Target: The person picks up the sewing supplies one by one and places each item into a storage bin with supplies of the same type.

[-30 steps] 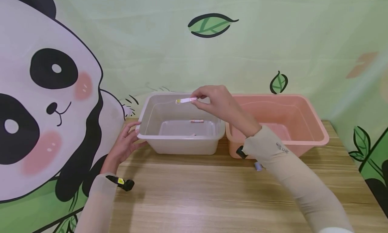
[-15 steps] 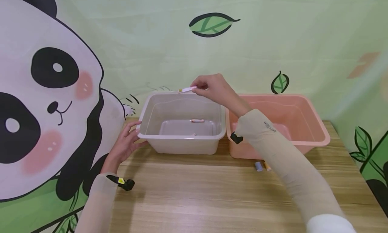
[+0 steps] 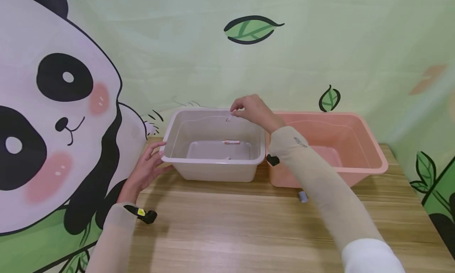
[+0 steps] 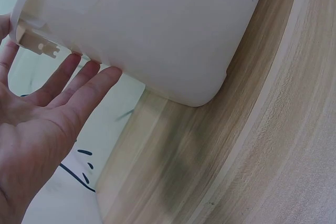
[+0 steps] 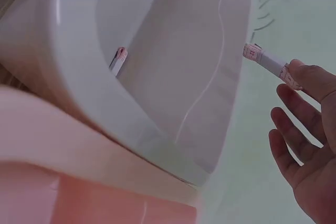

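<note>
My right hand (image 3: 254,111) is over the back right part of the grey tub (image 3: 213,161). Between thumb and fingertip it pinches a slim white stick with red-printed ends (image 5: 270,64), pointing down and left; the kind cannot be made out. Another similar stick (image 3: 232,142) lies on the tub floor, and a small bit of something (image 3: 228,158) peeks over the front rim. At the tub's left end my left hand (image 3: 143,172) holds the rim, with several fingertips (image 4: 113,72) against the outer wall.
A pink tub (image 3: 327,170) stands right beside the grey one. In front of it a small bluish cylinder (image 3: 303,196) lies on the wooden table (image 3: 220,225), close to the right sleeve. A panda-printed cloth (image 3: 177,48) hangs behind.
My right hand rose with the stick, then came slightly down and right, and the stick now points more steeply downward. The left hand stays at the tub rim.
</note>
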`<state>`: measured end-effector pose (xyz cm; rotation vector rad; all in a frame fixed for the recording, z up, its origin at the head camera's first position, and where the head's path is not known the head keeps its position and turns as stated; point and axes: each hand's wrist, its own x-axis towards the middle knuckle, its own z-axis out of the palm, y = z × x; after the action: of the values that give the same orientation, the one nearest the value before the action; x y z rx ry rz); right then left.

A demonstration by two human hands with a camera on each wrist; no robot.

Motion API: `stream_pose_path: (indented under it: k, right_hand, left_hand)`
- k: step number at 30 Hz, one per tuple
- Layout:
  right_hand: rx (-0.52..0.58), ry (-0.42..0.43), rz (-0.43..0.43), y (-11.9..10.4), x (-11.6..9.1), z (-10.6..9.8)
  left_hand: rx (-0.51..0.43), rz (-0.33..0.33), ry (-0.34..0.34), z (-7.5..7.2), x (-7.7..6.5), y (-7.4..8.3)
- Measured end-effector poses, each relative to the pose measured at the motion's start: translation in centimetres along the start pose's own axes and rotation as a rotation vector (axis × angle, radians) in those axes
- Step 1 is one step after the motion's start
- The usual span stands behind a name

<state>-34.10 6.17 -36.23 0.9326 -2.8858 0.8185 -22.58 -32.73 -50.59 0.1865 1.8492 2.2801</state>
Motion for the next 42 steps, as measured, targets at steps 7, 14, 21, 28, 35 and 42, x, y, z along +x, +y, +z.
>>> stream_pose_path:
  k: [7,14,21,28,35,42]
  right_hand:
    - [0.041,-0.088,0.045,0.8,0.7,0.6]
    - [0.014,-0.124,0.066,1.5,0.4,-0.2]
    - [0.003,-0.128,0.06,1.8,-0.3,-1.2]
    - [0.0,-0.135,0.045,1.2,-1.2,-1.7]
    - [0.001,-0.123,0.025,0.3,-3.2,-2.3]
    - [0.013,-0.059,-0.063,-0.5,-6.5,-3.3]
  left_hand:
    - [0.012,-0.005,0.002,0.0,0.0,0.1]
    - [0.012,-0.005,0.006,0.1,-0.1,0.3]
    - [0.008,0.01,0.001,0.0,-0.1,0.1]
    - [-0.007,0.021,-0.002,0.2,-0.1,0.0]
    - [-0.001,0.01,0.01,0.2,-0.2,0.1]
    - [0.019,0.009,0.015,0.3,-0.2,0.2]
